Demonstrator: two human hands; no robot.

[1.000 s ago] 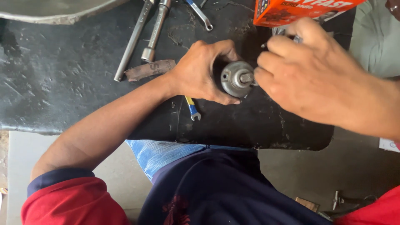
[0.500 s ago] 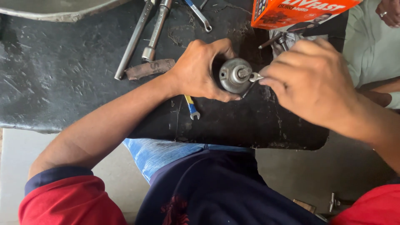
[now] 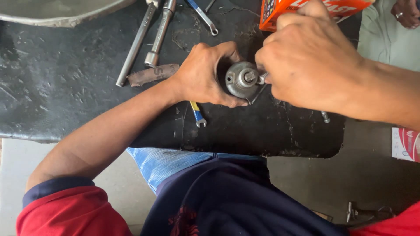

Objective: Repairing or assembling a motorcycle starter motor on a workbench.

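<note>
Fingers [image 3: 227, 98] of left hand [image 3: 205, 72] grip round metal part [image 3: 242, 79].

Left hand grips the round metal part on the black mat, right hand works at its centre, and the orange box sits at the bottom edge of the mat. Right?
Not quite. The orange box sits at the top edge of the black mat, not the bottom, as the head view shows. The rest holds: the left hand grips the round metal part and the right hand works at its centre.

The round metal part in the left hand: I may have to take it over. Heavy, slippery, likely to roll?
The round metal part looks solid, so probably heavy for its size. Its domed, grimy surface may be slippery; the left hand wraps it firmly. Set down sideways, it could roll.
</note>
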